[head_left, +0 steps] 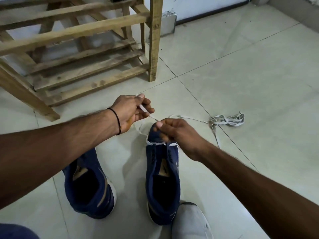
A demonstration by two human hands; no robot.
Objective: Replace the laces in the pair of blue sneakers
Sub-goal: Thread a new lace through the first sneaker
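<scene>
White lace (152, 117) runs through front eyelets of blue sneaker (162, 178), which stands on tiled floor (241, 75), toe pointing away. Left hand (133, 112) pinches lace end beyond toe. Right hand (176, 131) pinches same lace above toe. Second blue sneaker (89, 185) near, left side. Loose lace bundle (227, 120) well apart, right. Wooden rack (77, 49) beyond.
</scene>
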